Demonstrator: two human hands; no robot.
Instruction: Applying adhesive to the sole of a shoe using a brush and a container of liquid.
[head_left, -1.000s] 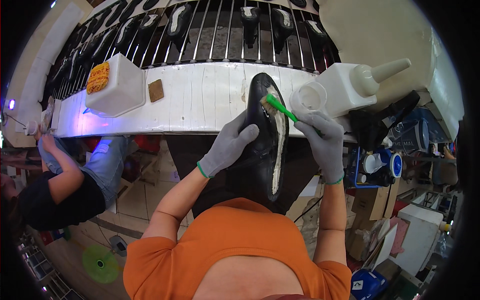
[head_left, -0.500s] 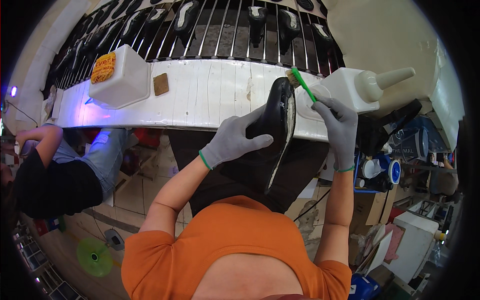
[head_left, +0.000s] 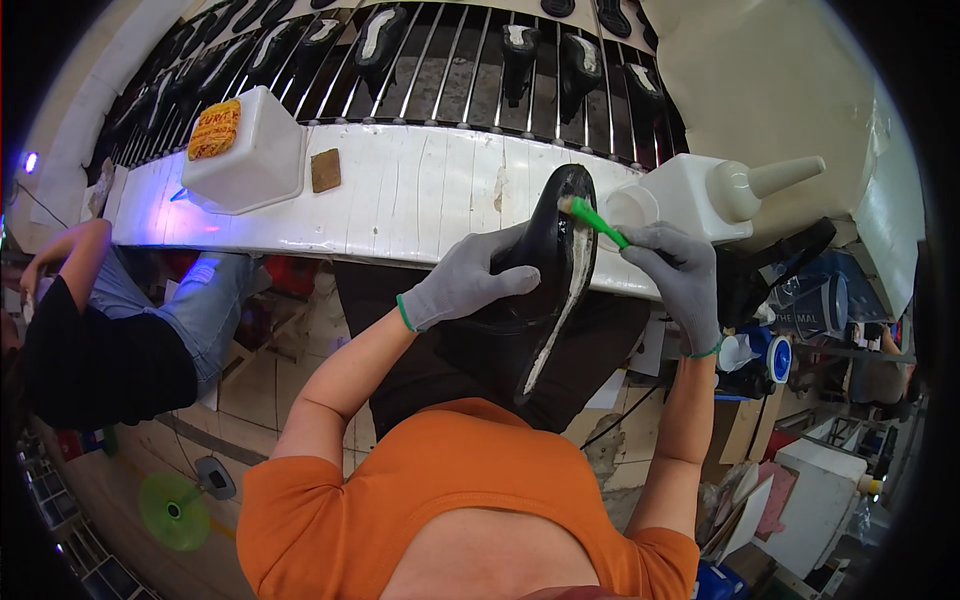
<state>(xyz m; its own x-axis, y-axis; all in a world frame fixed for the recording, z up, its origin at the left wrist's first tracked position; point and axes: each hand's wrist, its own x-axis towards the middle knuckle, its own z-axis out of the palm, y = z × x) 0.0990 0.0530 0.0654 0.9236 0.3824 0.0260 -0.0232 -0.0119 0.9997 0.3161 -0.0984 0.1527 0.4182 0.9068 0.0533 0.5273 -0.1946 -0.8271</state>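
Observation:
My left hand [head_left: 468,284], in a grey glove with a green cuff, grips a black shoe [head_left: 546,245] from its left side. The shoe is held over my lap at the bench edge, its sole turned to the right with a long whitish strip running along it. In my gloved right hand [head_left: 680,278], the fingers pinch the handle of a small brush [head_left: 600,226] with a bright green handle. Its bristles touch the sole near the shoe's far end. My left fingers are partly hidden behind the shoe.
A white bottle with a long nozzle [head_left: 690,195] lies on the white bench [head_left: 410,195] beside my right hand. Left on it are a white container [head_left: 265,150] and a brown square [head_left: 325,170]. Beyond runs a roller conveyor [head_left: 440,75] carrying several shoes. Another person [head_left: 110,360] sits at left.
The brush has come down and slightly left, from beyond the sole's edge onto the sole near its far end. The shoe has shifted slightly toward me in the picture.

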